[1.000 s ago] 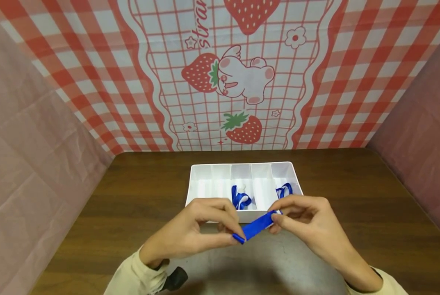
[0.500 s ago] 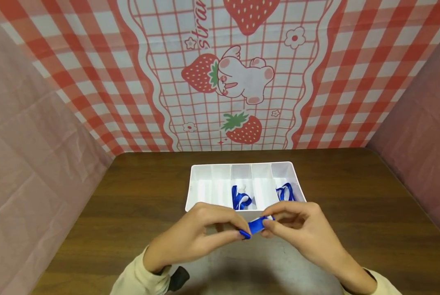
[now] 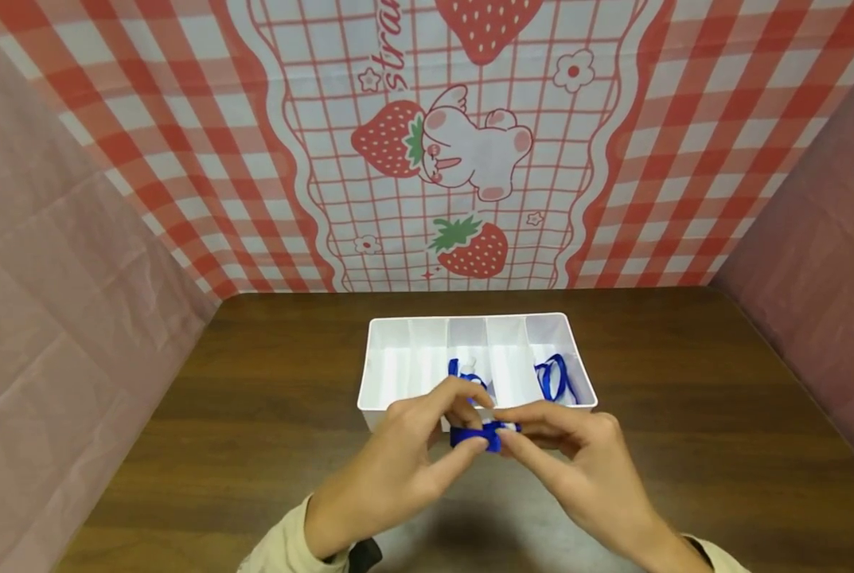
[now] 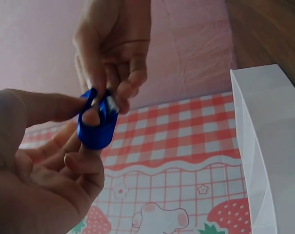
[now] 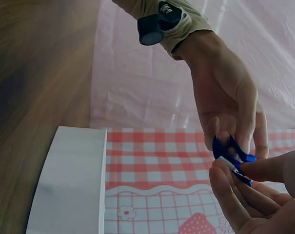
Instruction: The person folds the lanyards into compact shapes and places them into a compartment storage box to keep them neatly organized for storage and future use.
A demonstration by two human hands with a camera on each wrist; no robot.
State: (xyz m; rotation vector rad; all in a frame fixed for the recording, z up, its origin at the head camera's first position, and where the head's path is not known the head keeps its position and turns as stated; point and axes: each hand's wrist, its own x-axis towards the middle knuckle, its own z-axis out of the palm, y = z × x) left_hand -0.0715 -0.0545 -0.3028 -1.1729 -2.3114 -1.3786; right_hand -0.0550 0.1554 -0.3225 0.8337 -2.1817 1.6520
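Between both hands is a blue ribbon (image 3: pixel 468 436), bent into a loop with a small white piece showing at its right end. My left hand (image 3: pixel 405 465) pinches the ribbon's end with its thumb. In the left wrist view the ribbon loop (image 4: pixel 97 136) curls round a left fingertip. My right hand (image 3: pixel 587 469) pinches the rolled part near the white piece (image 5: pixel 228 164) between thumb and fingers. Both hands are close together, just in front of a white divided tray (image 3: pixel 391 322). The fingers partly hide the folded ribbon.
In the tray's middle compartment lies a blue ribbon (image 3: pixel 454 367), partly behind my left hand. Another blue ribbon loop (image 3: pixel 555 378) lies in the rightmost compartment. The brown wooden table (image 3: pixel 255 382) meets a strawberry-patterned cloth (image 3: pixel 462 159) at the back. Pink cloths hang at the sides.
My hands have drawn together, shortening the stretch of ribbon between them. The ribbon has gone from a straight strip to a curled loop, and my left fingers have lifted and rotated over it.
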